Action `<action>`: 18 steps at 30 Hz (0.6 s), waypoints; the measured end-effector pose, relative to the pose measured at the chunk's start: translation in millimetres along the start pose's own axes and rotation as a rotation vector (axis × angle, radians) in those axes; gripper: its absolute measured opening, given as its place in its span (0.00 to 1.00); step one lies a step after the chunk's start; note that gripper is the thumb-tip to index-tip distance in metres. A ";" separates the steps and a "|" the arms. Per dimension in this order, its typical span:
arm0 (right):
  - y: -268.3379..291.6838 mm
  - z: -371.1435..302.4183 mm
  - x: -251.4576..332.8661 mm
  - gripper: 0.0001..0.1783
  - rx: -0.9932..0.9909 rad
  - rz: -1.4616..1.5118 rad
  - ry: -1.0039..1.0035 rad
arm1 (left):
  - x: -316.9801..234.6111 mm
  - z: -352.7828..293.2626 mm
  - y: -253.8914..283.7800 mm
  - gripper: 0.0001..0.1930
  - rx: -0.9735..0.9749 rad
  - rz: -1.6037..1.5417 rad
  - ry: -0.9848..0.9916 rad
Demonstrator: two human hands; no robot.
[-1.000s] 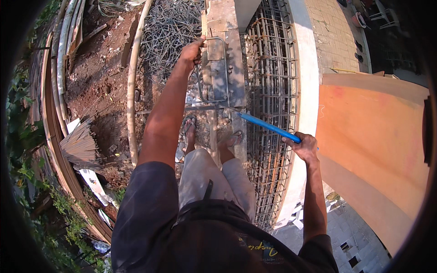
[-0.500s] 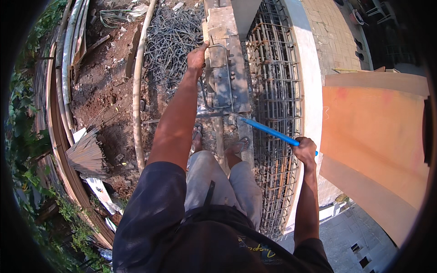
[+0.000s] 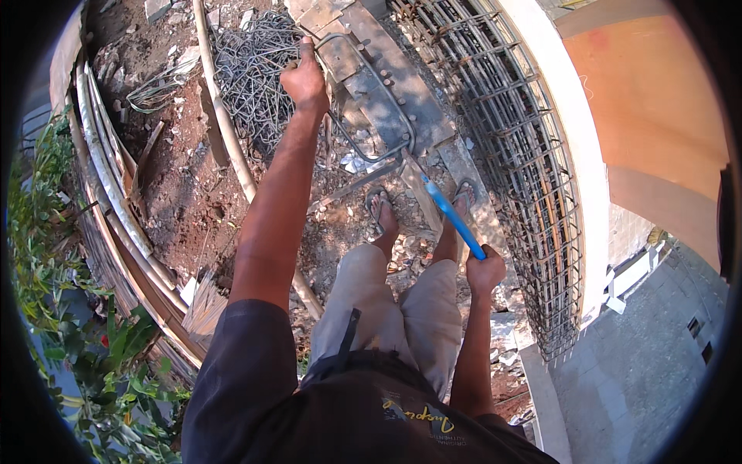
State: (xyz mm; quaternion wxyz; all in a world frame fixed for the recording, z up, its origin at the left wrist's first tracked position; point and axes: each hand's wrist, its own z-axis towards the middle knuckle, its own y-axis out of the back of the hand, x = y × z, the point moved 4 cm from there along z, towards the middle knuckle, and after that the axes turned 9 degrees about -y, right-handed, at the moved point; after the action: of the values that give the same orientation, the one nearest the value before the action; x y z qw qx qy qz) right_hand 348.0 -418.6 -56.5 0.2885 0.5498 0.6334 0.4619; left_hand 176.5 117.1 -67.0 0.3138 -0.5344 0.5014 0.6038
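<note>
A steel bar bent into an almost rectangular rebar stirrup (image 3: 407,117) lies over a bending bench (image 3: 373,107) studded with short metal pegs. My left hand (image 3: 304,80) is closed on the stirrup's left side, at the bench's edge, with the thumb pointing away from me. My right hand (image 3: 485,272) is wrapped round the lower end of a blue-handled rebar bending bar (image 3: 454,214). The tool's bare metal head meets the stirrup at its near right corner. Exactly how the head grips the bar is too small to tell.
Left of the bench lies a heap of bent steel stirrups (image 3: 259,81), beside a long wooden pole (image 3: 220,100). Long rebar cages (image 3: 514,147) run along a white wall (image 3: 583,155) on the right. My sandalled feet stand on rubble below the bench.
My right hand has swung the blue handle inward, to the left, so it points more toward me. The left hand still holds the stirrup, and the whole view has turned.
</note>
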 end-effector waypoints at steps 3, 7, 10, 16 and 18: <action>44.5 6.5 0.4 0.18 0.120 0.014 0.059 | -9.1 1.9 -10.5 0.34 0.030 0.099 0.020; 81.6 -4.6 22.5 0.18 0.191 -0.014 0.068 | 13.6 16.5 -7.0 0.36 0.010 0.111 0.109; 79.0 -1.6 10.8 0.20 0.380 -0.037 0.147 | 9.6 8.2 -7.2 0.38 0.011 0.183 0.080; 58.6 33.8 1.8 0.27 1.048 0.178 0.100 | -6.9 -0.5 -4.7 0.43 -0.044 0.173 0.002; 29.2 37.5 -17.2 0.30 1.043 0.248 0.167 | 22.6 19.9 0.5 0.41 -0.083 0.250 -0.060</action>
State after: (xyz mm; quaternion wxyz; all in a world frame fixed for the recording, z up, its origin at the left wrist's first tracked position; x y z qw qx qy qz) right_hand 397.2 -426.1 -47.8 -0.1306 0.6521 0.7296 0.1590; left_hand 164.3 132.2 -90.0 0.2283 -0.4620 0.5291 0.6742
